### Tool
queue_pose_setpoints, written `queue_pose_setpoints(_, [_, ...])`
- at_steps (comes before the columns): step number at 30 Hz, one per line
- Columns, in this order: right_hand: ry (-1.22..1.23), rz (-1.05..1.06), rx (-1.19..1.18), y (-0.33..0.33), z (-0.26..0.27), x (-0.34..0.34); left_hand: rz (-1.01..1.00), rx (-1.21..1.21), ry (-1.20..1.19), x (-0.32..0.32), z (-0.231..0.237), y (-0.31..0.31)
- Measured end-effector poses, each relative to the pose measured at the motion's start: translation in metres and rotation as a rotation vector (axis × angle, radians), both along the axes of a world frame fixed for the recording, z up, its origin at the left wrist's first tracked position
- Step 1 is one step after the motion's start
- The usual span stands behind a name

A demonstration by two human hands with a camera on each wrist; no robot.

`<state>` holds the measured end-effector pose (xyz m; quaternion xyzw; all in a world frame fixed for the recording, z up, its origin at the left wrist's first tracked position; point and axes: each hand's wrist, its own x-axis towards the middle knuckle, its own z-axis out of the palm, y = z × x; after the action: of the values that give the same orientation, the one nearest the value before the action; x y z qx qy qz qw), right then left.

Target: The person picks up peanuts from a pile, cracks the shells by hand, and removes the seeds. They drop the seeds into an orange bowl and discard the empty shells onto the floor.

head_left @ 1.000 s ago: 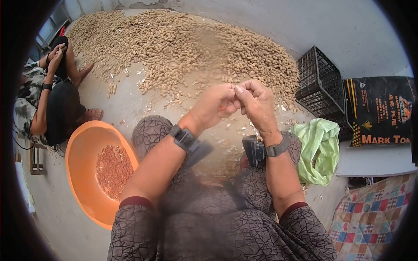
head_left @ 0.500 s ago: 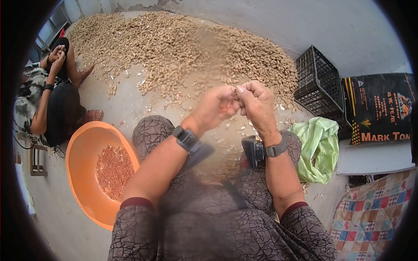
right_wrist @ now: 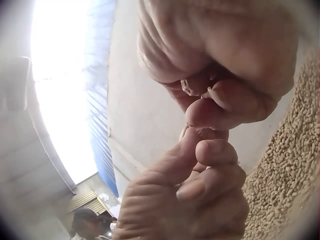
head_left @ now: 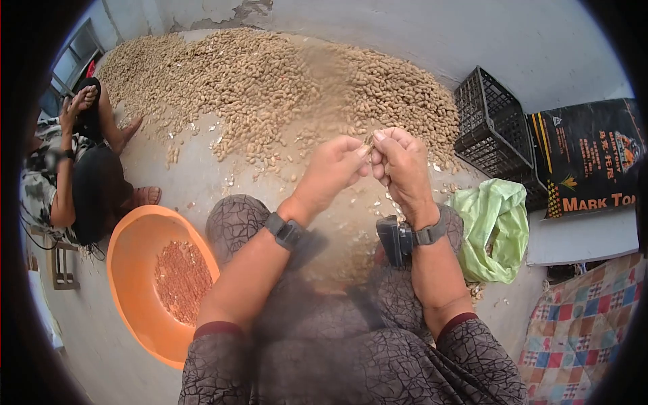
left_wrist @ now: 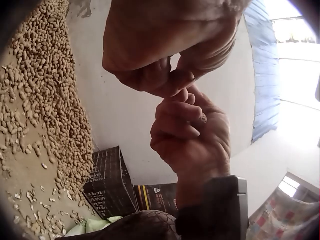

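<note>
In the head view my left hand (head_left: 327,172) and right hand (head_left: 405,165) meet fingertip to fingertip in front of the knees. Between them the thumbs and fingers pinch a small tan peanut (head_left: 368,140), mostly covered by the fingertips. The right wrist view shows a pale, ridged piece of peanut shell (right_wrist: 191,88) inside the curled fingers of the right hand. Seen from the left wrist, the right hand (left_wrist: 187,130) sits below the left, its fingers bent into the palm.
A wide heap of unshelled peanuts (head_left: 270,94) lies along the wall. At left stands an orange basin (head_left: 131,283) holding red kernels (head_left: 182,280); behind it sits another person (head_left: 50,175). To the right are a black crate (head_left: 496,128), a green bag (head_left: 482,233) and a black sack (head_left: 587,162).
My left hand has turned, its thumb now pressed to the peanut at the right thumb. The head view has tilted slightly. The other person's hands have shifted.
</note>
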<state>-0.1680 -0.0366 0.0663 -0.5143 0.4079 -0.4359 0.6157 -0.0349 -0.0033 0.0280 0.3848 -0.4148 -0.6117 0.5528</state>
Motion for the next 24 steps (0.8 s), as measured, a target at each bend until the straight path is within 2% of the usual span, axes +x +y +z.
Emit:
queue_pose_setpoints(4, [0.013,0.004,-0.027,-0.004,0.002,-0.001,0.067,-0.054,-0.015,0.003,-0.001,-0.004])
queue_pose_setpoints(8, [0.032,0.107,0.030,-0.010,0.001,-0.006,0.061,-0.122,-0.100,0.003,-0.007,-0.008])
queue_pose_setpoints(11, [0.009,0.145,0.073,-0.014,-0.002,-0.008,0.045,-0.130,-0.069,0.001,-0.009,-0.010])
queue_pose_setpoints(13, [-0.039,0.132,0.097,-0.014,-0.004,-0.005,0.053,-0.003,0.134,-0.005,-0.003,-0.009])
queue_pose_setpoints(17, [-0.081,0.035,0.123,-0.016,-0.009,-0.003,0.043,0.026,0.124,-0.005,-0.003,-0.012])
queue_pose_setpoints(19, [-0.095,0.002,0.133,-0.018,-0.009,-0.003,0.100,-0.119,-0.243,-0.005,-0.001,-0.016])
queue_pose_setpoints(23, [-0.045,0.013,0.138,-0.018,-0.009,-0.003,0.131,-0.203,-0.329,-0.003,-0.006,-0.017])
queue_pose_setpoints(24, [-0.055,0.024,0.145,-0.018,-0.008,-0.004,0.076,-0.170,-0.197,-0.004,-0.003,-0.015])
